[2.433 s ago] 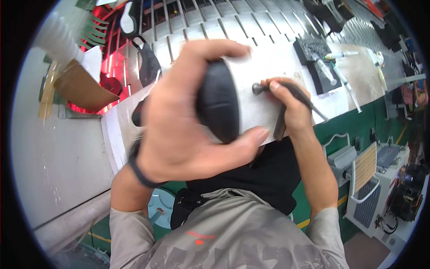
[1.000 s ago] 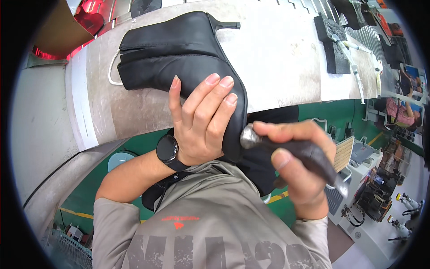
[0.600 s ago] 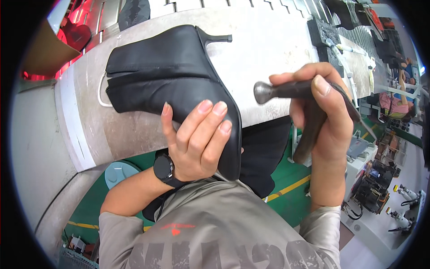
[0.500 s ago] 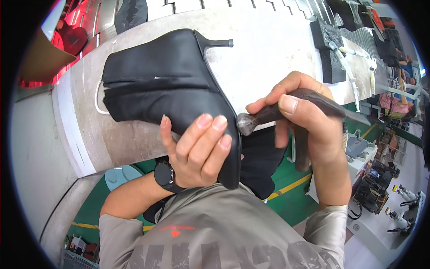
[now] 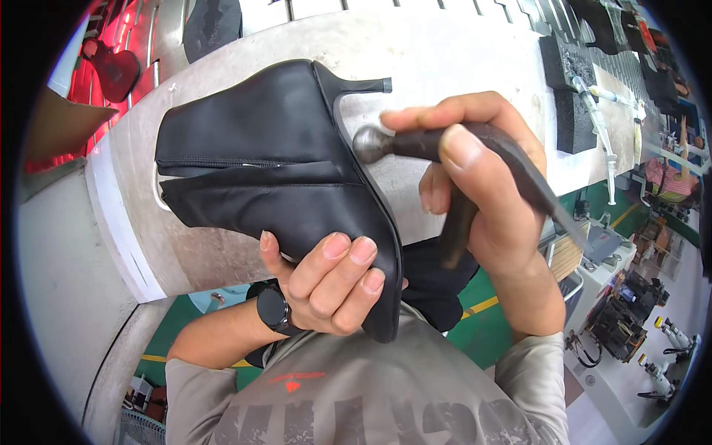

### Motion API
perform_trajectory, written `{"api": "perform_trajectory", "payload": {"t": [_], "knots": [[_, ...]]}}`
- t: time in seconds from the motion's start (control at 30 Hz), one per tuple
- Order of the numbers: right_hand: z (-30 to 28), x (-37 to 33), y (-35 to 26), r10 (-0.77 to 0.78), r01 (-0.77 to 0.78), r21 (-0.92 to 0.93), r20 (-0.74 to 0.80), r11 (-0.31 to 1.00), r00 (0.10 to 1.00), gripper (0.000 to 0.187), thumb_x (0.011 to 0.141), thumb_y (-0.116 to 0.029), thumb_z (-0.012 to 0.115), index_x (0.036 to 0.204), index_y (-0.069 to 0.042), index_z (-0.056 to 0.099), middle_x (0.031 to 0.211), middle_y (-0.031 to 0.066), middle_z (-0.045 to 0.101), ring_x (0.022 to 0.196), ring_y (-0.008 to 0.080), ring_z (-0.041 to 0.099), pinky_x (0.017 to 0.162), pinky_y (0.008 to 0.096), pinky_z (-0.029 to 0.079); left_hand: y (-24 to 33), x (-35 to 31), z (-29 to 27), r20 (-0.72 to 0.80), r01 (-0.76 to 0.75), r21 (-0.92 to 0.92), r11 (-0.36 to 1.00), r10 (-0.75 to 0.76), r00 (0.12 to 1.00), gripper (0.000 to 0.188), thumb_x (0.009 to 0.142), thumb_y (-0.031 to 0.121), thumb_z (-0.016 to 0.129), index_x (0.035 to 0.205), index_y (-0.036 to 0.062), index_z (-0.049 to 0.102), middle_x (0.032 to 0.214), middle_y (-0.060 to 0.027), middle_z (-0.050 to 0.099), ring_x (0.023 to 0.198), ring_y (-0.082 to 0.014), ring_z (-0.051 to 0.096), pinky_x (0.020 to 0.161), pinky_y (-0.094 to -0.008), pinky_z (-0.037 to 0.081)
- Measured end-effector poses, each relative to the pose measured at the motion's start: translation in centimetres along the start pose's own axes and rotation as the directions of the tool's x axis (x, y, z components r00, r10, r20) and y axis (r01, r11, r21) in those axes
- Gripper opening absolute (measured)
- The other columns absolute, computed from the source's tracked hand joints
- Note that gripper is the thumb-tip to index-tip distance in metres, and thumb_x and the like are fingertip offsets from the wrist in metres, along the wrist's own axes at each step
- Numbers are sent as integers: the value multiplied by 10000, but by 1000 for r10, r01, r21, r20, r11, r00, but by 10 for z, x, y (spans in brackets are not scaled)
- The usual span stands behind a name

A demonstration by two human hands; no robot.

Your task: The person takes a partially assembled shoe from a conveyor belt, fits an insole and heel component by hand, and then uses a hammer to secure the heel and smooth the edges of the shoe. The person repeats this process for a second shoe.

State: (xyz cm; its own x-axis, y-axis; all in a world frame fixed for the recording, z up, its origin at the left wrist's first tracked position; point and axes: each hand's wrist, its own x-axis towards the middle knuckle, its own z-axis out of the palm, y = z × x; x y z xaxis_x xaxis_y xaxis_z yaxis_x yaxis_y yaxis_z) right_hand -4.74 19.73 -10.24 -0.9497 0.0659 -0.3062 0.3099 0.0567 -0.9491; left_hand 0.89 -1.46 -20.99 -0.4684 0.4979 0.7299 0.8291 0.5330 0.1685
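Observation:
A black heeled ankle boot (image 5: 245,119) lies on its side, its slim heel (image 5: 363,86) at the far end and its toe toward me. The zip along its side shows. My left hand (image 5: 326,285) is closed round the boot's front part, fingers over the upper; the thumb side is partly hidden. In my right hand (image 5: 493,178) is a dark shoemaker's hammer (image 5: 374,144), gripped close behind its head. The rounded metal face is at the sole's edge near the arch; whether it touches I cannot tell. The hammer's handle is blurred below the fingers.
Under the boot is a pale worktable (image 5: 437,55). Black foam-like blocks (image 5: 575,122) and white slender tools (image 5: 597,122) lie at its right. Metal slats (image 5: 326,7) run behind, with a red-lit area (image 5: 111,67) at left. Machines (image 5: 619,319) and people are farther right.
The hammer has moved up and left along the sole, from near the ball of the foot toward the arch. The boot's toe sits slightly lower; the left hand keeps its hold.

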Motion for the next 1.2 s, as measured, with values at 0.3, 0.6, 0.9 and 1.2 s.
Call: {"api": "perform_trajectory", "payload": {"t": [0.3,0.6,0.9,1.2], "knots": [[-11,4,-8,-5,8,113,-27,994,1000,371,1069,-326,498,1000,24,598,910,273,700,453,116,521,434,260,458,8,1,10,-79,67,-13,998,-68,995,522,972,437,713,1325,119,498,1330,-95,601,1329,-298,545,1207,-791,202],[11,25,15,-215,238,336,-103,911,971,335,1056,-290,495,962,19,582,897,284,693,431,138,482,435,285,485,1,-3,2,-18,8,42,999,-7,1000,683,932,598,715,1357,134,446,1343,-74,549,1343,-270,505,1171,-810,253],[1,52,-46,-101,95,37,191,995,976,273,1014,-212,582,907,23,672,874,168,757,512,105,539,497,244,461,16,5,10,-123,148,-43,988,-153,981,287,1001,147,690,1263,158,573,1306,6,676,1263,-198,615,1254,-739,183],[-65,-1,-3,-530,428,-885,457,-186,715,300,797,-11,695,1096,-6,698,1108,210,735,878,381,701,772,435,559,4,-3,-72,99,568,-626,534,-668,738,815,953,172,784,1604,-60,352,1574,-315,479,1474,-400,496,1221,-589,354]]}}
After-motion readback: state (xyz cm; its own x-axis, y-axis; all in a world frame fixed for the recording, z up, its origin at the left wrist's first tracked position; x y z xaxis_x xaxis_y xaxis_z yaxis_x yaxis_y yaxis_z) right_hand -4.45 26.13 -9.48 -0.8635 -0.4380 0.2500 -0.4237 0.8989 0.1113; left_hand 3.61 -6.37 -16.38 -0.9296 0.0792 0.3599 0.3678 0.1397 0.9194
